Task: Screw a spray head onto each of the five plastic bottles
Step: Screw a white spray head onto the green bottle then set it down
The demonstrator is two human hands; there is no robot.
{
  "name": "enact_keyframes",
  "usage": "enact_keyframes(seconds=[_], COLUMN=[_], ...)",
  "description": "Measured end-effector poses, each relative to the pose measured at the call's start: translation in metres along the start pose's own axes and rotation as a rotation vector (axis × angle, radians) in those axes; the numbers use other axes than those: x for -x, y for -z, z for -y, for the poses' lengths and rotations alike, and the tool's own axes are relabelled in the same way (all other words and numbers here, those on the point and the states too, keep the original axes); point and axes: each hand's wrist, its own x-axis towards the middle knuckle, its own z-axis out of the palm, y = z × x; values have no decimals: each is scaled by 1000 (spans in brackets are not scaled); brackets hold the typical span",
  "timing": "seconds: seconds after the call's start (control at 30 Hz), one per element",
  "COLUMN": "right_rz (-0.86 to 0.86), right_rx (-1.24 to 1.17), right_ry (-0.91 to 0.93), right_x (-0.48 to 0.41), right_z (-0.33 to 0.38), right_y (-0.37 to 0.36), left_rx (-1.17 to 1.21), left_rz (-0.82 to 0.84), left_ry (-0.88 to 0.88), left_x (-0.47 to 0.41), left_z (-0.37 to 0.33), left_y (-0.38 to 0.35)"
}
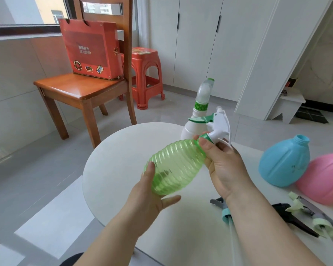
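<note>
- The left hand (150,196) cups the base of the green bottle (176,166), thumb up one ribbed side and fingers curled under it, holding it tilted above the table (123,150).
- The right hand (221,164) is closed round the bottle's neck, thumb and fingers pinching the green collar of the spray head (219,123) (white body, green trigger) that sits on the bottle's mouth.
- Under the right forearm a teal-collared spray head (226,213) lies on the table; just to its right lies a black spray head (294,217), tangled with pale green parts I can't sort out.
- Further right, a blue bottle (284,162) lies tilted with its neck open, touching a pink bottle (325,177) beside it.
- Behind the held bottle a white bottle (197,120) stands upright on the table, with a green collar and a frosted top.
- Beyond the table's far edge, on the floor, stands a wooden chair (79,89) with a red box (90,48) on its seat, and a red stool (146,73) just behind it.
</note>
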Motion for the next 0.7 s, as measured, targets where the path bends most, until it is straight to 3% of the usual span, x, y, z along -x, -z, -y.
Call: enact_keyframes(seconds=[0.1,0.17,0.27,0.33,0.4,0.53,0.63,0.7], right_rz=[-30,-3,73,119,128,17,-41,-38], right_rx=[-24,-21,10,78,128,106,56,42], right_ry=[-37,-10,64,94,103,75,-6,-33], right_x=[-1,-1,2,2,2,0,0,2], right_z=[0,0,7,11,11,12,10,7], right_y=[1,-1,-6,-8,-9,-4,3,5], left_rx=[-154,-127,84,100,58,32,-151,-242], left_rz=[-29,-40,78,81,79,74,26,-21], left_ry=[-267,-303,-93,125,215,-26,-247,-300], left_x=[-1,0,1,0,0,1,3,3], left_z=[1,-1,-3,-3,-1,0,5,9], left_y=[-1,-2,-4,-1,0,-3,-2,-3])
